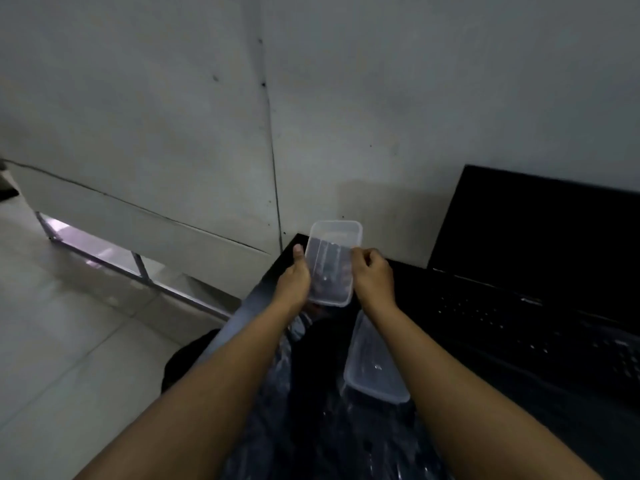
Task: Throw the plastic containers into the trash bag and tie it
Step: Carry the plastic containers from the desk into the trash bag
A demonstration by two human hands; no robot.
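In the head view, both hands hold one clear plastic container (333, 261) up above the far left corner of the black tabletop (415, 278). The left hand (293, 280) grips the left long side of this container, with the thumb stretched up along its edge and the other fingers hidden behind it. The right hand (373, 277) pinches the right long side, its fingers curled at the rim. The container is tilted, with its open side turned toward the camera, and the far short end is higher than the near one.

A second clear container (374, 367) lies lower, near the right forearm, with its open side up and a little tilted. It rests on the black trash bag (311, 410), which spreads shiny and wrinkled between the two forearms near the front edge of the tabletop. I cannot tell if this container is inside the bag or only on top of it.

An open black laptop (540, 271) stands on the right part of the tabletop, its screen dark. Behind everything is a grey wall (173, 98), and a pale tiled floor (69, 323) is at the left.
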